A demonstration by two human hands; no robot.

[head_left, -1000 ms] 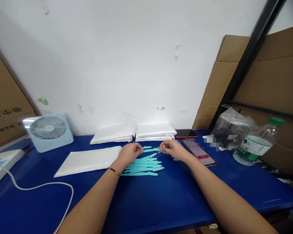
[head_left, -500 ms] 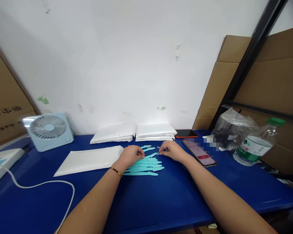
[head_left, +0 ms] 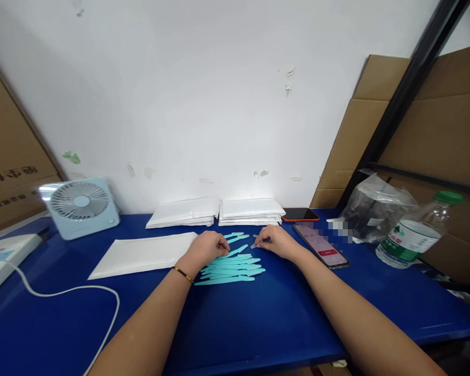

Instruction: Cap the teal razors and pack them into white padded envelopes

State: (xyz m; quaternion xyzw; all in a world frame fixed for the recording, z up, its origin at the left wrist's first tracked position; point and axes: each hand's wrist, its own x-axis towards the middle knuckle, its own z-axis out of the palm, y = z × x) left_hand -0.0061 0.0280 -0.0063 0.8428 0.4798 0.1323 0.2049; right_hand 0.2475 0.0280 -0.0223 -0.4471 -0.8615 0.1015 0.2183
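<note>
My left hand (head_left: pixel 208 247) is closed, its fingertips pinching the handle end of a turquoise eyebrow razor (head_left: pixel 238 249) that points right. Below it lies a loose pile of several more turquoise eyebrow razors (head_left: pixel 229 271), their tips mostly to the right. A few others (head_left: pixel 238 236) rest just behind the held one. My right hand (head_left: pixel 273 241) pinches a small translucent plastic piece (head_left: pixel 254 242), perhaps a blade cover; its exact shape is too small to tell. A short gap separates this piece from the razor's tip.
A white padded envelope (head_left: pixel 141 255) lies left of my left hand. Two stacks of white envelopes (head_left: pixel 182 211) (head_left: pixel 251 209) sit by the wall. To the right are two phones (head_left: pixel 321 245) (head_left: pixel 301 214), a plastic bag (head_left: pixel 376 203) and a bottle (head_left: pixel 409 235). A fan (head_left: pixel 82 208) and white cable (head_left: pixel 115 300) are left.
The razor in my left hand has drawn slightly left, away from the translucent piece in my right hand. A gap now shows between them. The camera view has shifted a little.
</note>
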